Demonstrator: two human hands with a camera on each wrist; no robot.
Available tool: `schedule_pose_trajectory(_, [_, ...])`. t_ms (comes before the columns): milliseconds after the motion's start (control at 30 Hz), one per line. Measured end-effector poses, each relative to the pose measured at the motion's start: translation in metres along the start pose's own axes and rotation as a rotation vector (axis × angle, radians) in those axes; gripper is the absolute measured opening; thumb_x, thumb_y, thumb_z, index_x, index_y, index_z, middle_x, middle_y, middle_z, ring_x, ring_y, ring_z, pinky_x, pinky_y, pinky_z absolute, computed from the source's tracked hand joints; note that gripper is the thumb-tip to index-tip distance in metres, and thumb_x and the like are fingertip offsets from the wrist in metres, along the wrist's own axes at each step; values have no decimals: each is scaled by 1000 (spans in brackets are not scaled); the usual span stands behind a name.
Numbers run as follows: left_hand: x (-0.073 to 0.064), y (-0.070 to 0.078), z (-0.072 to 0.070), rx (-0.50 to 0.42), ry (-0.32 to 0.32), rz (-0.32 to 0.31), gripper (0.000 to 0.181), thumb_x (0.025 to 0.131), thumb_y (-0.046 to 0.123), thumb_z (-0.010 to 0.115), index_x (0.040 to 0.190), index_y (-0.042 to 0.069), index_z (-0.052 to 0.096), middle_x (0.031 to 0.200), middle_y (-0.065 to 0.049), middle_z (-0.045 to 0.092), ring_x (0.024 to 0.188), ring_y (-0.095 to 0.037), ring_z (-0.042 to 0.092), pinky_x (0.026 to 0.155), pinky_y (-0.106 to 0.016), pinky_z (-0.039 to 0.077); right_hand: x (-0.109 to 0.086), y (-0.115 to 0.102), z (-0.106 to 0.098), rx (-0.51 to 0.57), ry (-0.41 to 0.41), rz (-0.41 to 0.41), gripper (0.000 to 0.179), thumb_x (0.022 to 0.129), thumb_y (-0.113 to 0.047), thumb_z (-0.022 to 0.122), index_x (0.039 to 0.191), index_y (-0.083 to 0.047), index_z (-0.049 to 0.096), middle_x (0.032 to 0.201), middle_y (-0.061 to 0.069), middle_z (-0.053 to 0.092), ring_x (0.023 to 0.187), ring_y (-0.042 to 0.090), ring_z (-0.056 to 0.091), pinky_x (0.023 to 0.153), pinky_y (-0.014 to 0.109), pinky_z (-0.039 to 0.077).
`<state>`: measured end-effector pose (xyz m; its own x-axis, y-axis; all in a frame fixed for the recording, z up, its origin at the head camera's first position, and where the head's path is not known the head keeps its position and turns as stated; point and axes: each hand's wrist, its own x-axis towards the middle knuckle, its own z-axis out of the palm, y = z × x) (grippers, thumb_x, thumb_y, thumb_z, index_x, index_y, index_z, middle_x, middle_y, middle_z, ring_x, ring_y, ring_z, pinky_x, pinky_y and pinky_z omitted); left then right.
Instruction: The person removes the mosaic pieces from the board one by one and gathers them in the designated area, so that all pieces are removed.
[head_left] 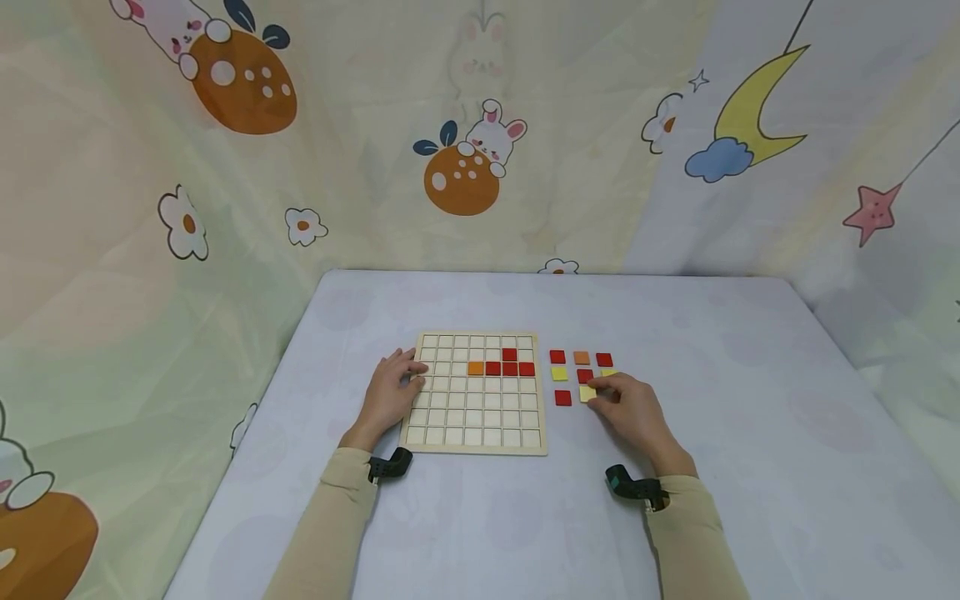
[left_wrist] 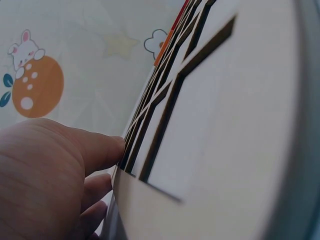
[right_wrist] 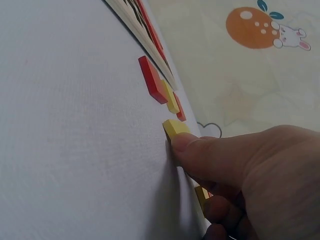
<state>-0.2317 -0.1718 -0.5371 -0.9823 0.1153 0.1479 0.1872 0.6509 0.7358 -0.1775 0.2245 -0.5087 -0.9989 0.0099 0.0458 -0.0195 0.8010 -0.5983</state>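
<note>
A square wooden grid board [head_left: 480, 412] lies flat on the table, with one orange tile [head_left: 476, 368] and several red tiles [head_left: 492, 368] set in its upper cells. My left hand [head_left: 392, 390] rests against the board's left edge; its fingertips touch the rim, as the left wrist view also shows. To the right of the board, my right hand [head_left: 636, 414] pinches a yellow tile [right_wrist: 175, 126] between thumb and fingers, low at the tabletop. Whether that tile is lifted, I cannot tell. Other loose tiles stand around it, including a red tile [right_wrist: 152, 82] and one partly hidden behind my fingers.
Loose tiles lie in rough rows right of the board: a red tile [head_left: 557, 357], an orange tile [head_left: 581, 357], a yellow tile [head_left: 559, 374] and others. The pale table [head_left: 480, 517] meets a printed curtain [head_left: 360, 167] at its back edge.
</note>
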Motion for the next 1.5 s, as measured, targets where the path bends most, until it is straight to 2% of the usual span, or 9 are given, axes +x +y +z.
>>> schedule_pose_trajectory(433, [0, 0, 1, -4, 1, -2, 18, 94, 12, 63, 111, 9, 70, 149, -12, 45, 146, -31, 25, 125, -43, 8, -1, -1, -4, -37, -31, -1, 30, 84, -14, 77, 113, -9, 72, 108, 9, 66, 83, 22, 51, 65, 28, 48])
schedule_pose_trajectory(900, [0, 0, 0, -3, 2, 0, 18, 95, 13, 63, 110, 9, 70, 149, -13, 45, 146, -31, 25, 125, -43, 8, -1, -1, -4, -49, -38, -35, 29, 84, -13, 78, 112, -7, 73, 104, 8, 63, 81, 22, 50, 64, 28, 46])
schedule_pose_trajectory(1100, [0, 2, 0, -8, 11, -7, 17, 94, 13, 63, 109, 9, 70, 149, -13, 45, 146, -31, 26, 125, -42, 8, -1, 2, -6, -30, -52, -30, 31, 84, -16, 77, 114, -9, 72, 107, 8, 64, 86, 23, 51, 68, 29, 48])
schedule_pose_trajectory(1200, [0, 2, 0, -9, 12, -6, 17, 94, 13, 63, 109, 9, 70, 148, -13, 46, 146, -32, 26, 125, -43, 8, -1, 4, -6, -12, -37, -16, 29, 87, -18, 75, 114, -9, 72, 109, 8, 65, 88, 23, 52, 70, 30, 49])
schedule_pose_trajectory(1500, [0, 2, -1, -24, 8, -3, 17, 94, 13, 63, 109, 8, 70, 149, -13, 45, 146, -33, 26, 125, -44, 8, 0, 2, -4, 26, 70, -5, 21, 93, -21, 67, 108, -8, 73, 100, 7, 64, 82, 22, 50, 64, 28, 45])
